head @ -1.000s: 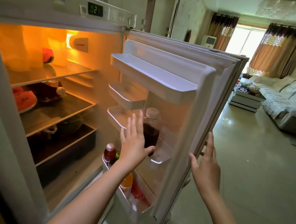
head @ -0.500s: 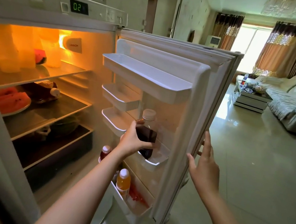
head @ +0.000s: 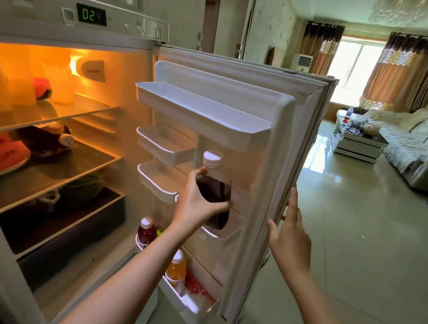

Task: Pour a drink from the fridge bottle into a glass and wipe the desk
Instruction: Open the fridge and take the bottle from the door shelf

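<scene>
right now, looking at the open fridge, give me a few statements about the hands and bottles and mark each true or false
1. The left hand grips the dark bottle standing in a door shelf. True.
2. The right hand holds a glass. False: it holds nothing; its straight fingers rest at the edge of the fridge door.
3. The dark bottle's cap is off. False: a white cap sits on it.
4. An orange bottle stands in the lowest door shelf. True.
5. The top door shelf is full of bottles. False: nothing shows in it.
</scene>
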### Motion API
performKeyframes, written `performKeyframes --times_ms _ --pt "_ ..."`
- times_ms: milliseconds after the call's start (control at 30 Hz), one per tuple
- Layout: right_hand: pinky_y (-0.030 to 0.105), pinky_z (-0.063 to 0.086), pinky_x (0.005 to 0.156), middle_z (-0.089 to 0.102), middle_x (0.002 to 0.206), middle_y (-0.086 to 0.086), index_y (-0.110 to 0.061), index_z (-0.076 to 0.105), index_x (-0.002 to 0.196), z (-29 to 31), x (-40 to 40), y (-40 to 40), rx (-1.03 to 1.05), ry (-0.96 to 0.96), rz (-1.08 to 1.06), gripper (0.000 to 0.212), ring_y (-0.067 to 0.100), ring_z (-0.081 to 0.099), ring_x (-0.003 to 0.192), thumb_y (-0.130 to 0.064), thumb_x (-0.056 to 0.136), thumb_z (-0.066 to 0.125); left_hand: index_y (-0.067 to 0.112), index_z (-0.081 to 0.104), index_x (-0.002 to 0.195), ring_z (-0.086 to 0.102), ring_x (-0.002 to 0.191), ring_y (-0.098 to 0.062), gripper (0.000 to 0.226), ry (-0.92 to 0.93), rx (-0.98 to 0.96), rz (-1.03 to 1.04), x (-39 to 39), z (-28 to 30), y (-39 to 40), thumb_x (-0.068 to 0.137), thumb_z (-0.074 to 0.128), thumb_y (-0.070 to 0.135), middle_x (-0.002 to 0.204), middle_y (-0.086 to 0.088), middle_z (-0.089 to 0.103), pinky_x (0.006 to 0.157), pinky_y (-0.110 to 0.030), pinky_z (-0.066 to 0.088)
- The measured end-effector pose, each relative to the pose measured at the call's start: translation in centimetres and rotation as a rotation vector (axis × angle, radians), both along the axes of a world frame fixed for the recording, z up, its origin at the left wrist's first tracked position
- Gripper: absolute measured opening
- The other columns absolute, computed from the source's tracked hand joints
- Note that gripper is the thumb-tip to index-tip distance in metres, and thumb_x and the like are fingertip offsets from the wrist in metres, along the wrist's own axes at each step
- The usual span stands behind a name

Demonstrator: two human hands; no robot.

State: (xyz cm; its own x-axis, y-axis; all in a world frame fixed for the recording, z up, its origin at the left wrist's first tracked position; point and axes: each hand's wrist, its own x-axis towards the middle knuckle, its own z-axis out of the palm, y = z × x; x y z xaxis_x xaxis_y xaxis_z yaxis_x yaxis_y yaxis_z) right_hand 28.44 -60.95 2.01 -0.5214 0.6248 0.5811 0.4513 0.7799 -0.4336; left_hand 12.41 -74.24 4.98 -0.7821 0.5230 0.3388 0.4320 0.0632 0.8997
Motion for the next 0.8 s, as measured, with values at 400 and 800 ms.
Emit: performKeyframes --times_ms 400,800 --pt "0.039 0.047 0.072 0.051 0.131 0.009 -0.027 -0.011 0.146 1.5 0.6 3.7 0.014 -0.163 -0.085 0.092 0.033 0.061 0.093 -0.043 0.086 0.057 0.04 0.044 0.122 0.055 0.109 -0.007 0.089 0.13 -0.164 -0.175 4.1 0.1 -0.1 0.044 0.084 0.053 0.113 0.014 0.06 0.093 -0.037 0.048" --pt "0.037 0.048 0.086 0.059 0.121 -0.004 -0.025 0.057 0.119 1.8 10.8 -2.6 -0.046 -0.137 -0.233 0.036 0.019 0.056 0.108 -0.035 0.085 0.06 0.044 0.046 0.115 0.059 0.101 -0.005 0.083 0.139 -0.171 -0.393 7.9 -2.7 0.5 0.04 0.08 0.053 0.104 0.021 0.063 0.085 -0.03 0.05"
